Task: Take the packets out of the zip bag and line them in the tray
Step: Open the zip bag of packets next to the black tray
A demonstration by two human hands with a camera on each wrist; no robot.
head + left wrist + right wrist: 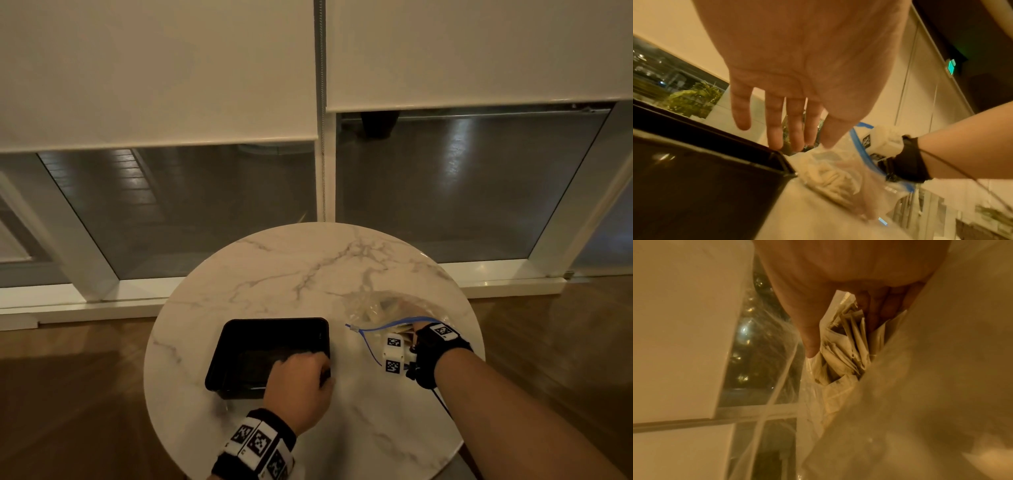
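Note:
A clear zip bag [380, 306] with a blue zip lies on the right of the round marble table [291, 270]. My right hand [416, 329] reaches into its open mouth. In the right wrist view the thumb [809, 339] and fingers [879, 308] close round a bundle of pale paper packets [846, 353] inside the bag. A black rectangular tray [239, 329] sits to the left, and I see no packets in it. My left hand [317, 371] is at the tray's near right corner [783, 164], fingers [774, 129] straight, tips at the rim, holding nothing.
The table stands in front of tall windows with half-lowered blinds [154, 68] above a wooden floor [68, 394]. Bare marble shows behind the tray and bag. A thin black cable [442, 401] runs back from my right wrist strap.

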